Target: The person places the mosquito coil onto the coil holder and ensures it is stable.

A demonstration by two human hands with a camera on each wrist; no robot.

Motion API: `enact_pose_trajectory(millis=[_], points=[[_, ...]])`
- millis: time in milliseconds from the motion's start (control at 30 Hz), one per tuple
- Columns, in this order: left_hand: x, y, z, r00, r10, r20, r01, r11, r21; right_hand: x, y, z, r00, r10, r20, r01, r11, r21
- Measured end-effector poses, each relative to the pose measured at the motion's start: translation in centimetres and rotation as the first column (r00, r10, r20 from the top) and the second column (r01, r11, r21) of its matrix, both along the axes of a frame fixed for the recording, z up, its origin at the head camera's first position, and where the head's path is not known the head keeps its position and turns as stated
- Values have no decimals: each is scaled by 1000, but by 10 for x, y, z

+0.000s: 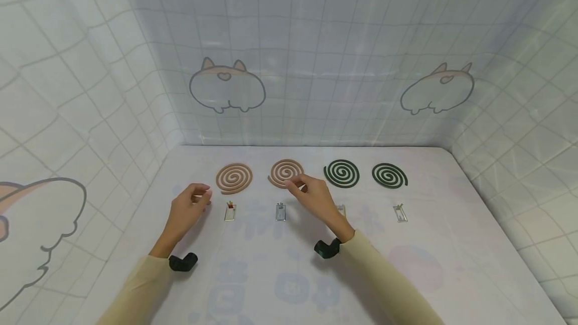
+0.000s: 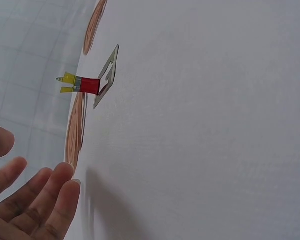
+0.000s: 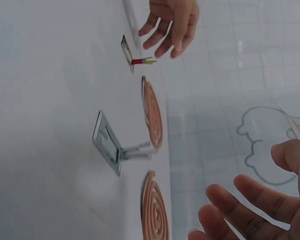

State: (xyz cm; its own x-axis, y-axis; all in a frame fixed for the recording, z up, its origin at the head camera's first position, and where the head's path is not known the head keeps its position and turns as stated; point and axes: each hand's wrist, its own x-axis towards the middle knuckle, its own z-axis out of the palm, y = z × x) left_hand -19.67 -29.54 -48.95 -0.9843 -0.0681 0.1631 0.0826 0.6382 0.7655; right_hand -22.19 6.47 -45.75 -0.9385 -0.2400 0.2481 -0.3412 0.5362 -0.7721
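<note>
Two brown mosquito coils lie on the white table, a left one (image 1: 234, 178) and a second one (image 1: 286, 170). Two dark green coils, an inner one (image 1: 341, 173) and an outer one (image 1: 389, 176), continue the row. In front sit small metal coil stands: one with a red and yellow upright (image 1: 231, 205), a plain silver one (image 1: 280, 212), one partly hidden (image 1: 341, 210) and a rightmost one (image 1: 400, 213). My left hand (image 1: 189, 209) hovers empty beside the red-tipped stand, fingers loosely bent. Over the second brown coil's front edge, my right hand (image 1: 314, 197) is also empty, fingers apart in its wrist view.
A grid-patterned cloth wall (image 1: 316, 39) with cartoon animals rises behind the table and along both sides. Black wrist-worn devices, a left one (image 1: 182, 263) and a right one (image 1: 327, 249), jut out below the hands. White tabletop (image 1: 280, 255) stretches in front of the stands.
</note>
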Motion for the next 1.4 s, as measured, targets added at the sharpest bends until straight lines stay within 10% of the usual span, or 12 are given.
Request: enact_pose_trajectory(millis=[1400], points=[[-40, -13, -3, 993, 6, 117, -15, 997, 77, -24, -94, -8, 978, 166, 130, -173, 983, 52]])
